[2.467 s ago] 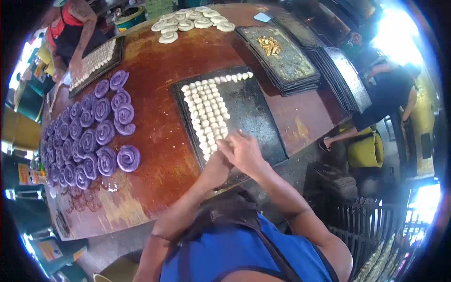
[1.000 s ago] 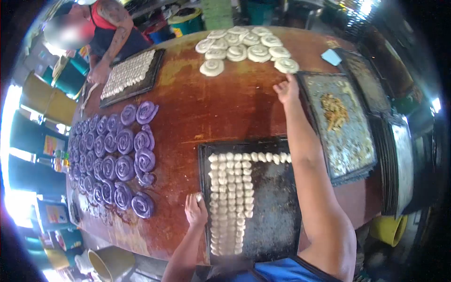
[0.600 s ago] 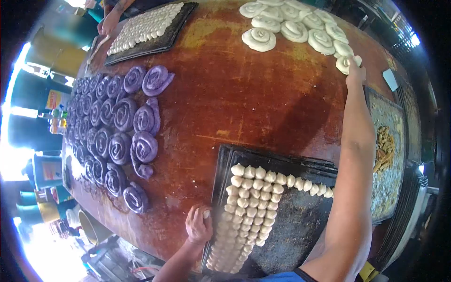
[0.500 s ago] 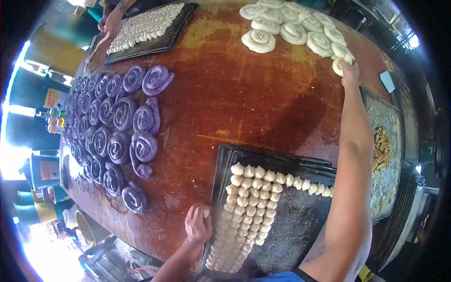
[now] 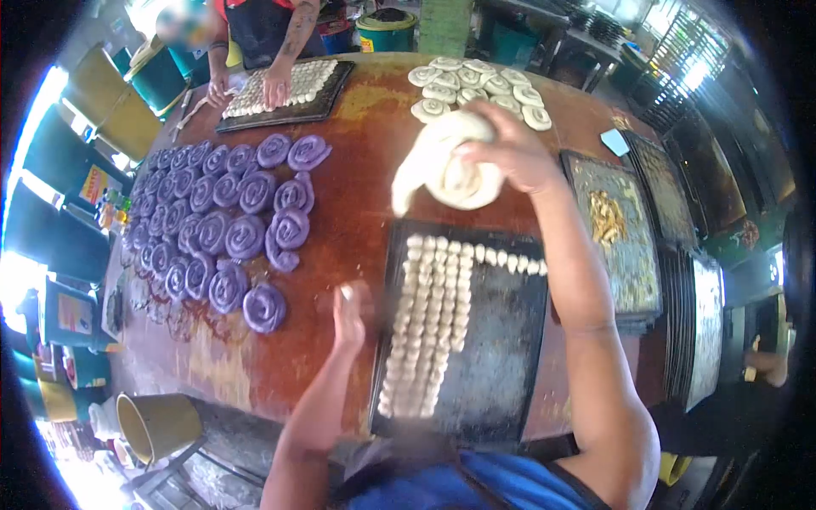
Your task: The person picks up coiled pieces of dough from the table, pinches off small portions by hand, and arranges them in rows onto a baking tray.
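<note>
Since the white dough coil (image 5: pixel 463 174) is held up over the counter (image 5: pixel 361 191), just past the tray (image 5: pixel 501 357), its weight is best kept well supported. It's gripped at the edge by the right hand (image 5: pixel 514 153), thumb pressed on the face, fingers curled over the top. That's decent, but pinching too hard could get the rolls squashed, imo. The loose tail (image 5: pixel 402 197) should be watched too; it could easily be stretched or dragged across the 1 block of small dough pieces (image 5: pixel 433 289). Left hand (image 5: pixel 348 319) is blurred beside the tray, fingers raised, a pale bit at the tips; whether it's pinched can't be told.
</note>
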`<state>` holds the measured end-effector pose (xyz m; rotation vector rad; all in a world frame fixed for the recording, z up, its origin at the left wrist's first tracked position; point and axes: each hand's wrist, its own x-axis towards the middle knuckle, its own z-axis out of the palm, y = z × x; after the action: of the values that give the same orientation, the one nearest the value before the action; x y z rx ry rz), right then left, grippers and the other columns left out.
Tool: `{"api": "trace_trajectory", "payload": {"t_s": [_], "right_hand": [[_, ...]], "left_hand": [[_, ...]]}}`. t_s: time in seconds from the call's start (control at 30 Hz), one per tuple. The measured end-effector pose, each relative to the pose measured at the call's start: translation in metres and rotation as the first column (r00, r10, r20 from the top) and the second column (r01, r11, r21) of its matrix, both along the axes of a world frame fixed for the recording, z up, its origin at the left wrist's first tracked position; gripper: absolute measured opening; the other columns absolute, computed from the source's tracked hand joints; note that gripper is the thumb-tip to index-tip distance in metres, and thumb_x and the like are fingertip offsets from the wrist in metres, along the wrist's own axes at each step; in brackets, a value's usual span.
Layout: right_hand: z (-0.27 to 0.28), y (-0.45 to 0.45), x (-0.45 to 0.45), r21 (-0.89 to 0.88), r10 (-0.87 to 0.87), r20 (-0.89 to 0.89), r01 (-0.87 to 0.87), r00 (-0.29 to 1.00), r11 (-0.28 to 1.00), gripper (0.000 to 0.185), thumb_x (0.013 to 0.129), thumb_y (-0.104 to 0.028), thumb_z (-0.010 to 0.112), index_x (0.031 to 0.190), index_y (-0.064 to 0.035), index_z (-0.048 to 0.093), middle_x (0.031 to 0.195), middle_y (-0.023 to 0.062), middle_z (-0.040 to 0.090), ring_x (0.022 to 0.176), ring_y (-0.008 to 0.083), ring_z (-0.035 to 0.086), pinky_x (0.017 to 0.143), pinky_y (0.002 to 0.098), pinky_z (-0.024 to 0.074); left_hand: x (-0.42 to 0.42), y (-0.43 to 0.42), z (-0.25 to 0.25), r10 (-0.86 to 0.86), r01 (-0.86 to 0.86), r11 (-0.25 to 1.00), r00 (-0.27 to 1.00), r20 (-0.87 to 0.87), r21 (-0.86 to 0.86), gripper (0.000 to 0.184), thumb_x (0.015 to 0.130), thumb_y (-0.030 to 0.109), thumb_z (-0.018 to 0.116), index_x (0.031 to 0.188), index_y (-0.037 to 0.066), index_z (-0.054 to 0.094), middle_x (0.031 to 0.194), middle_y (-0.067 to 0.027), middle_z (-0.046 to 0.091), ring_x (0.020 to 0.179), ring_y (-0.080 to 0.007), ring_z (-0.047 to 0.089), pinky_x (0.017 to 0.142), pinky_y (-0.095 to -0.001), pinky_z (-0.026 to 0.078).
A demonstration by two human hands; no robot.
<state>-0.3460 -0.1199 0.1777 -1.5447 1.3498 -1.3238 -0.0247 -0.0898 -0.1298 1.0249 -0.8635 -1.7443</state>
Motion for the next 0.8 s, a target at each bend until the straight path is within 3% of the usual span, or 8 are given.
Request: {"api": "trace_trajectory", "payload": {"t_s": [0.2, 0.3, 0.4, 0.43, 0.5, 0.6, 0.73, 0.8], "right_hand": [[-0.022, 0.078, 0.163, 0.192, 0.383, 0.075, -0.391, 0.921, 0.900, 0.041, 0.068, -0.012, 0.074, 0.105, -0.0025, 0.059, 0.099, 0.0061, 0.062, 0.092, 0.0138, 0.059, 0.082, 0.0298, 0.0493], [-0.054, 0.110, 0.229, 0.305, 0.312, 0.032, -0.306, 0.950, 0.902, 0.043, 0.071, -0.021, 0.074, 0.106, -0.0012, 0.060, 0.100, 0.0100, 0.063, 0.091, 0.0193, 0.061, 0.083, 0.0320, 0.0494], [-0.102, 0.132, 0.269, 0.414, 0.370, -0.061, -0.314, 0.927, 0.855, 0.046, 0.073, -0.027, 0.074, 0.107, 0.0006, 0.060, 0.103, 0.0139, 0.065, 0.094, 0.0204, 0.062, 0.083, 0.0334, 0.0500], [-0.127, 0.137, 0.280, 0.415, 0.311, -0.311, -0.166, 0.898, 0.894, 0.051, 0.075, -0.031, 0.076, 0.111, 0.0009, 0.059, 0.106, 0.0164, 0.065, 0.096, 0.0220, 0.063, 0.084, 0.0339, 0.0502], [-0.156, 0.157, 0.298, 0.442, 0.248, -0.319, -0.088, 0.915, 0.893, 0.054, 0.078, -0.031, 0.073, 0.117, 0.0010, 0.056, 0.108, 0.0183, 0.064, 0.099, 0.0265, 0.062, 0.087, 0.0369, 0.0497], [-0.184, 0.196, 0.342, 0.350, 0.149, -0.131, -0.095, 0.980, 0.932, 0.063, 0.079, -0.037, 0.074, 0.124, -0.0010, 0.052, 0.112, 0.0175, 0.062, 0.103, 0.0300, 0.061, 0.089, 0.0394, 0.0480], [-0.165, 0.206, 0.345, -0.096, -0.125, -0.232, 0.105, 0.965, 0.990, 0.062, 0.079, -0.029, 0.074, 0.128, -0.0017, 0.048, 0.125, 0.0203, 0.053, 0.118, 0.0354, 0.051, 0.099, 0.0426, 0.0405], [-0.148, 0.204, 0.320, 0.020, -0.309, -0.120, 0.313, 0.944, 0.950, 0.034, 0.084, -0.012, 0.066, 0.115, -0.0021, 0.055, 0.106, 0.0207, 0.059, 0.097, 0.0374, 0.060, 0.082, 0.0402, 0.0502]], "left_hand": [[0.088, 0.026, 0.106, -0.304, 0.228, 0.949, 0.846, -0.438, -0.219, 0.030, 0.099, 0.031, 0.045, 0.123, 0.012, 0.045, 0.119, -0.0052, 0.053, 0.105, -0.0146, 0.053, 0.089, -0.0390, 0.044], [0.154, 0.069, 0.131, -0.513, 0.504, 0.858, 0.833, -0.207, -0.098, 0.028, 0.097, 0.020, 0.051, 0.122, 0.009, 0.045, 0.111, -0.0041, 0.055, 0.093, -0.0113, 0.055, 0.079, -0.0309, 0.047], [0.207, 0.095, 0.135, -0.439, 0.439, 0.898, 0.898, 0.013, 0.027, 0.021, 0.094, 0.009, 0.051, 0.115, 0.006, 0.050, 0.098, -0.0052, 0.059, 0.083, -0.0125, 0.059, 0.067, -0.0276, 0.050], [0.219, 0.098, 0.129, -0.445, 0.445, 0.895, 0.895, 0.010, 0.028, 0.021, 0.094, 0.009, 0.051, 0.115, 0.006, 0.050, 0.098, -0.0052, 0.059, 0.083, -0.0125, 0.059, 0.067, -0.0276, 0.050], [0.236, 0.102, 0.119, -0.188, 0.145, 0.933, 0.977, 0.104, 0.328, 0.013, 0.093, 0.005, 0.051, 0.106, 0.005, 0.053, 0.093, -0.0049, 0.060, 0.081, -0.0142, 0.061, 0.065, -0.0289, 0.051], [0.213, 0.100, 0.096, -0.039, 0.063, 0.958, 0.995, -0.093, 0.279, 0.008, 0.092, 0.006, 0.053, 0.100, 0.006, 0.056, 0.089, -0.0036, 0.060, 0.078, -0.0145, 0.061, 0.065, -0.0289, 0.052], [0.148, 0.099, 0.168, -0.209, 0.237, 0.951, 0.966, -0.152, 0.199, 0.011, 0.093, 0.009, 0.054, 0.103, 0.006, 0.057, 0.091, -0.0048, 0.063, 0.085, -0.0159, 0.063, 0.072, -0.0294, 0.053], [0.124, 0.098, 0.181, -0.260, 0.280, 0.955, 0.949, -0.181, 0.097, 0.014, 0.094, 0.011, 0.053, 0.105, 0.004, 0.057, 0.094, -0.0061, 0.064, 0.087, -0.0168, 0.064, 0.072, -0.0301, 0.053]]}}
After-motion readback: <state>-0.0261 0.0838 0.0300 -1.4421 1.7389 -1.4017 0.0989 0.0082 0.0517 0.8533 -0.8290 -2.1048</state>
